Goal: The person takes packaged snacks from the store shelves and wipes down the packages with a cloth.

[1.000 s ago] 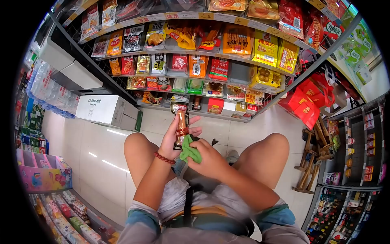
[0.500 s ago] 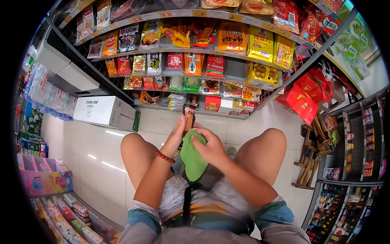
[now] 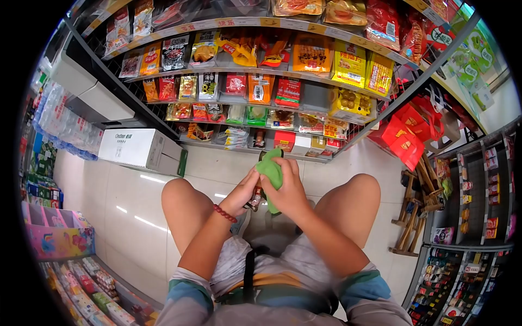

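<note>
My left hand (image 3: 242,191), with a red bead bracelet (image 3: 225,213) at the wrist, is closed around a narrow dark snack packet (image 3: 254,200). Only the packet's lower end and a bit of its top edge show; fingers and cloth hide the rest. My right hand (image 3: 288,187) grips a green cloth (image 3: 270,169), bunched against the upper part of the packet. One corner of the cloth hangs below the right fingers. Both hands meet between my knees, in front of the lowest shelf.
Shelves of packaged snacks (image 3: 261,87) rise ahead. A white carton (image 3: 130,148) and bottled water packs (image 3: 65,122) stand at left. Wooden stools (image 3: 410,220) and red bags (image 3: 405,136) are at right. Another rack (image 3: 472,190) is far right.
The cloth has moved up from hanging below my hands to cover the packet's upper part. The packet has come lower, its printed end now below my left fingers.
</note>
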`<action>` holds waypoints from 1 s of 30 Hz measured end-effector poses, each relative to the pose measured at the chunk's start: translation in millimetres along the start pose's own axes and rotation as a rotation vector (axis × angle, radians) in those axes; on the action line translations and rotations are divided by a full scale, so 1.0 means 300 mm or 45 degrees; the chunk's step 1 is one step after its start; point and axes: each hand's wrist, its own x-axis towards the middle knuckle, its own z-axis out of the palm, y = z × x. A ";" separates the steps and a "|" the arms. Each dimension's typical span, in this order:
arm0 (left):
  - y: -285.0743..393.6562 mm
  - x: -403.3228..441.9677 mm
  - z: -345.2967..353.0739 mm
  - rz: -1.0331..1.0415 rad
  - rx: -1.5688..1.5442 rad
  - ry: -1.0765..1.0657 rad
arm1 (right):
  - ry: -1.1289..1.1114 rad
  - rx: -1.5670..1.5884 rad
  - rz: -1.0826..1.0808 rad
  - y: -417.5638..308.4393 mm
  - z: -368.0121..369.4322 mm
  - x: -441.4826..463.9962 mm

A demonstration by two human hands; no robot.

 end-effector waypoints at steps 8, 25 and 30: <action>0.038 -0.020 -0.008 -0.168 -0.176 -0.048 | -0.253 -0.020 -0.026 -0.043 -0.014 -0.032; 0.050 -0.021 0.030 0.003 -0.171 -0.140 | -0.108 -0.099 0.026 -0.014 -0.063 0.027; 0.045 -0.014 -0.050 -0.102 0.030 -0.203 | -0.140 -0.073 -0.032 0.020 -0.087 0.050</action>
